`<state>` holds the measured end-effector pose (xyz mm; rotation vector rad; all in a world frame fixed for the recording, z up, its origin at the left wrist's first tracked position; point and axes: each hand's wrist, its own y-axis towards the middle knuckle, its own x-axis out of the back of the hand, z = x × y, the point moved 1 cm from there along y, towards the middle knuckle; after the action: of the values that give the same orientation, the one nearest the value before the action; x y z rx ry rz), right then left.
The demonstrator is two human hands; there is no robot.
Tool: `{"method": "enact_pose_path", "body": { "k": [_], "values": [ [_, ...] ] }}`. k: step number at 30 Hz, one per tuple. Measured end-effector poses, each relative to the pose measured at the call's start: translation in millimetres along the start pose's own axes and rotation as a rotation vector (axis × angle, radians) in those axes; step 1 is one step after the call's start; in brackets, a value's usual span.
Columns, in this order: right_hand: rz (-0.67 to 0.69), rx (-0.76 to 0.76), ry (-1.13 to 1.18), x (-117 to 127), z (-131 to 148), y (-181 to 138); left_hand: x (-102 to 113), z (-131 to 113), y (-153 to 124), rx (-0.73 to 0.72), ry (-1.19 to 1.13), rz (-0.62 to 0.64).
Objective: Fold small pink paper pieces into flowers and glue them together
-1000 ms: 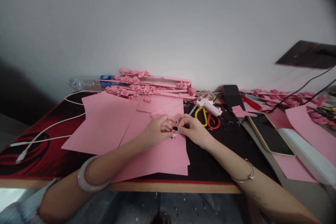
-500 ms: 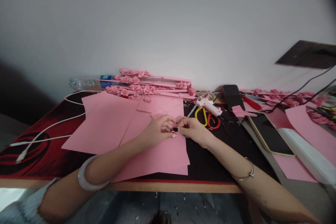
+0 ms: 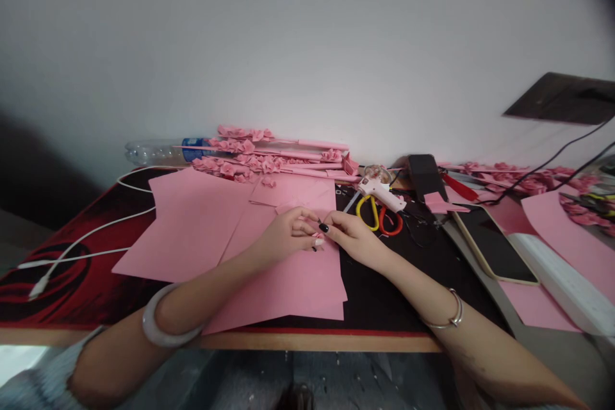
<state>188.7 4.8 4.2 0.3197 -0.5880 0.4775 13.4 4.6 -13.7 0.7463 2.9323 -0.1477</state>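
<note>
My left hand (image 3: pixel 289 235) is closed on a small piece of pink paper (image 3: pixel 318 236), mostly hidden by my fingers. My right hand (image 3: pixel 353 236) meets it from the other side, its thumb and forefinger pinched at the same small piece. Both hands are just above pink paper sheets (image 3: pixel 283 291) that lie overlapping on a dark desk mat. Beyond my fingers rests a smaller folded pink paper (image 3: pixel 271 193). What shape the held piece has cannot be made out.
Pink paper flowers on stems (image 3: pixel 250 147) lie along the wall beside a plastic bottle (image 3: pixel 158 152). To the right are a glue gun (image 3: pixel 382 193), scissors with yellow and red handles (image 3: pixel 390 221), a phone (image 3: pixel 497 243) and a white power strip (image 3: pixel 560 282). White cables (image 3: pixel 91 224) cross the left side.
My right thumb has shifted slightly upward, and the fingers of both hands have changed their hold on the small pink piece. The things on the desk stay where they were.
</note>
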Motion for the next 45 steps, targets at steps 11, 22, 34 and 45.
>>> {"method": "enact_pose_path", "body": {
  "k": [11, 22, 34, 45],
  "values": [
    [0.11, 0.173, -0.224, -1, 13, -4, 2, 6, 1, 0.027, -0.01, 0.063],
    [-0.176, -0.034, -0.131, 4, 3, -1, 5, 6, 1, 0.073, 0.05, 0.016],
    [-0.309, -0.113, -0.006, 12, -11, -1, 4, 0, -1, 0.062, 0.046, -0.008],
    [-0.293, -0.161, 0.15, 10, -17, 1, 5, -5, -1, 0.071, 0.045, -0.026]
  ]
}}
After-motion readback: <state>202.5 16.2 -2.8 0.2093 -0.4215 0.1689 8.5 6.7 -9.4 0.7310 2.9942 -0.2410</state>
